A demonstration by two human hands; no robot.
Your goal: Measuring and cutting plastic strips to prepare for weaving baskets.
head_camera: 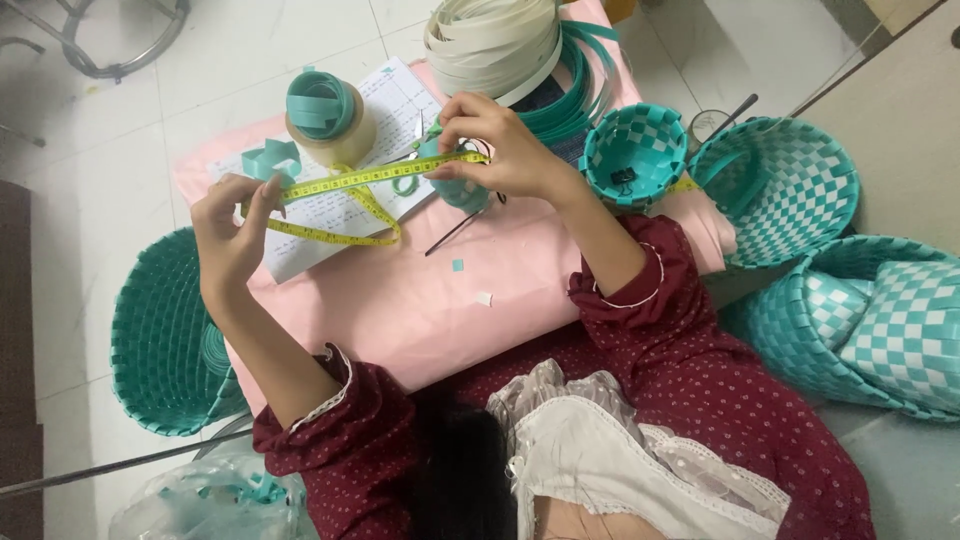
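Toward the left of the frame, the left hand (232,232) pinches one end of a yellow tape measure (345,183), fingers closed on it. Its long axis runs left to right, rising slightly toward centre, slack looped beneath. At upper centre the right hand (497,147) pins the tape against a teal strip roll (458,185) over the pink tabletop (420,300). Measuring looks under way; no cut shows. Right of that sit finished woven baskets (785,185).
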